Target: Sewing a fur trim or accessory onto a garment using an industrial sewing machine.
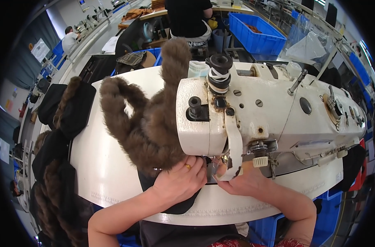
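A white industrial sewing machine (pixel 273 111) stands over a pale table. My left hand (pixel 181 178), a ring on one finger, is closed with bent fingers on the black fabric (pixel 171 201) just left of the needle area. A long brown fur piece (pixel 152 123) lies joined or laid against that fabric, looping over the table and up beside the machine head. My right hand (pixel 247 179) is right of the needle area, partly behind a white curved bar (pixel 234 152). Its fingers look pinched together, but what they hold is hidden.
More black pieces with brown fur strips (pixel 55 181) hang over the table's left edge. Blue bins (pixel 257 35) stand behind the machine and below the table. A person in black (pixel 187 18) sits at the bench ahead; another person (pixel 70 39) sits far left.
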Demonstrator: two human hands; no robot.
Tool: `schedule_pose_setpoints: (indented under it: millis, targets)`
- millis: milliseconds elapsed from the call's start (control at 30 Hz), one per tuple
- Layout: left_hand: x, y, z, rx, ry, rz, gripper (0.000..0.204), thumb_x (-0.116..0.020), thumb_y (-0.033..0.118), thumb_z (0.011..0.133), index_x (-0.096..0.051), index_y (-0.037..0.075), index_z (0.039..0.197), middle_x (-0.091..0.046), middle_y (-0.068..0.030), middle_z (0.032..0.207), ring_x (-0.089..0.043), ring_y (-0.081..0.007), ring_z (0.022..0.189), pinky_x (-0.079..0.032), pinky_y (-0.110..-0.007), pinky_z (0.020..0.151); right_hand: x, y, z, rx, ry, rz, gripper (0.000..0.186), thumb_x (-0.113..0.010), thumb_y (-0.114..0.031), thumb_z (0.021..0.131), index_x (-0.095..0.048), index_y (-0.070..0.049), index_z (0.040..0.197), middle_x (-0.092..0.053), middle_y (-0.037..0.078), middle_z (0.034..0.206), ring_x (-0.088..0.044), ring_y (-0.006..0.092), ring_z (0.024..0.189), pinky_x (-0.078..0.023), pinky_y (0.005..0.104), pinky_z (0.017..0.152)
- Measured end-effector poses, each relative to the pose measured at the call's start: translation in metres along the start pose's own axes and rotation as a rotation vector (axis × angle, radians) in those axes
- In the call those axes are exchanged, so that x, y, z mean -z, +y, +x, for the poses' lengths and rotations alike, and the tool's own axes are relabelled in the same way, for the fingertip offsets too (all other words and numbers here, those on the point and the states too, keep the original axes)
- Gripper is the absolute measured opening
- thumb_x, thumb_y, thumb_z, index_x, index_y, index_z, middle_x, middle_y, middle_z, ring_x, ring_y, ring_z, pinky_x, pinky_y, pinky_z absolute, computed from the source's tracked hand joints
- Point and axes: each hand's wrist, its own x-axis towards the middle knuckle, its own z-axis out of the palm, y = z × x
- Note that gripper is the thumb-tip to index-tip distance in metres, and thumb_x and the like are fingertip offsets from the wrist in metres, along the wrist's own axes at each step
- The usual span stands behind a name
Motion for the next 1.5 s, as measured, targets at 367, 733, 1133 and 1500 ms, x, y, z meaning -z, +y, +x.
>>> schedule_pose_setpoints:
  millis: [367,733,1133,1500]
  targets:
    - [-0.005,-0.003,0.001,-0.011,0.014,-0.007,0.019,-0.059,0.026,0.083,-0.066,0.008,0.081,-0.059,-0.0032,0.086,-0.056,-0.0204,0.097,-0.037,-0.032,0.100,0.009,-0.001,0.006,-0.052,-0.083,0.025,0.019,-0.069,-0.028,0.085,-0.064,-0.011,0.078,-0.059,0.004,0.061,-0.060,0.0222,0.048,-0.044,0.0368,0.039]
    - [-0.009,-0.008,0.002,-0.041,0.053,-0.021,0.020,-0.057,0.025,0.083,-0.066,0.008,0.080,-0.058,-0.0037,0.083,-0.056,-0.0204,0.091,-0.039,-0.032,0.092,0.009,-0.002,0.004,-0.155,-0.198,0.010,0.013,-0.072,-0.018,0.080,-0.061,-0.011,0.083,-0.071,0.005,0.116,-0.069,0.0218,0.076,-0.054,0.0355,0.062]
    - [-0.009,-0.004,-0.004,-0.048,0.112,-0.112,0.016,-0.061,0.019,0.081,-0.066,0.005,0.086,-0.062,-0.0048,0.089,-0.057,-0.0203,0.092,-0.042,-0.032,0.095,-0.008,-0.001,0.010,-0.080,-0.061,0.063,0.020,-0.064,-0.020,0.089,-0.060,-0.012,0.107,-0.069,0.005,0.101,-0.067,0.0250,0.061,-0.051,0.0371,0.047]
    - [0.026,0.037,-0.074,0.257,0.006,-0.128,0.071,-0.080,0.040,0.074,-0.056,0.006,0.132,-0.034,-0.0241,0.153,-0.023,-0.0401,0.146,-0.012,-0.065,0.115,-0.031,-0.021,0.029,-0.104,0.070,0.013,0.022,-0.063,-0.016,0.087,-0.062,-0.005,0.107,-0.063,0.010,0.111,-0.068,0.0285,0.078,-0.055,0.0390,0.055]
